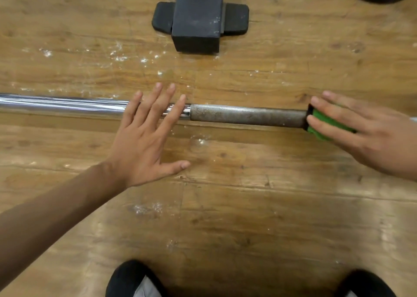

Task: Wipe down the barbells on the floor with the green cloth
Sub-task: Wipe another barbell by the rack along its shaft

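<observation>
Green cloth (325,125) under flat right hand (365,136); left hand (144,141) splayed.

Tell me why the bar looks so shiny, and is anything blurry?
Head view: light glares off the barbell on its smooth chrome stretch; its rough middle looks dull; the right hand with the green cloth is a bit blurred; the wooden floor has pale shiny patches.
</observation>
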A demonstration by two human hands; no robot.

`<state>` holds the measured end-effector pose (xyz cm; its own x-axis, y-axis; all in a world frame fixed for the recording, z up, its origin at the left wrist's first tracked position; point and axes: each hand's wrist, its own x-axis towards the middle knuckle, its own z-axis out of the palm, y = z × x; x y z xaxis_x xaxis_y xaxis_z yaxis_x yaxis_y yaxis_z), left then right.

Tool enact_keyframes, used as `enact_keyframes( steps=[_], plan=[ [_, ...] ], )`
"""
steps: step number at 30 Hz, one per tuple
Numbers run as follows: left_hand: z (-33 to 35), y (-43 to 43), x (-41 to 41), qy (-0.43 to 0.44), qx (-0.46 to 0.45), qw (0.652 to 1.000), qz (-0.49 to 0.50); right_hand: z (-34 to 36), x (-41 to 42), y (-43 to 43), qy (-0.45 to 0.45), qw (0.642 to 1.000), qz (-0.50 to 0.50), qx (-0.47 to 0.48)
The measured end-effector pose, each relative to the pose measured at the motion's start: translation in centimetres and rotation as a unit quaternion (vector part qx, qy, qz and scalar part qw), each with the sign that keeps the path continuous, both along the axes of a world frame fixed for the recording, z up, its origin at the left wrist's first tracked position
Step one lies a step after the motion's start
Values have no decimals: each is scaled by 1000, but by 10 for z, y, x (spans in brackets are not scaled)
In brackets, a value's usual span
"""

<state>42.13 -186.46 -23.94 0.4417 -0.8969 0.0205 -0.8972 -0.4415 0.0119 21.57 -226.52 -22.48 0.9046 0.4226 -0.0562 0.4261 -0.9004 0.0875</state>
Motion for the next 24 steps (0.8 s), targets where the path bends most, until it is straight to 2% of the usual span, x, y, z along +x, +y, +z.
enact_keyframes(
  steps=[4, 11, 14, 20, 24],
  plan=[
    [-1, -22, 18, -8, -15, 1000, 25, -3, 30, 19, -23, 999, -36, 31],
    [0, -55, 52, -4, -36, 998, 56, -15, 149, 101, -83, 996, 3, 28],
    [-1, -65, 62, 0, -58, 995, 79, -6, 148, 70, -81, 997, 13, 7],
    [-3, -79, 72, 7, -78, 992, 101, -4, 78, -40, -69, 997, -15, -40],
    [-6, -82, 71, 1, -68, 991, 117, -7, 76, -41, -74, 996, -52, 2]
  ],
)
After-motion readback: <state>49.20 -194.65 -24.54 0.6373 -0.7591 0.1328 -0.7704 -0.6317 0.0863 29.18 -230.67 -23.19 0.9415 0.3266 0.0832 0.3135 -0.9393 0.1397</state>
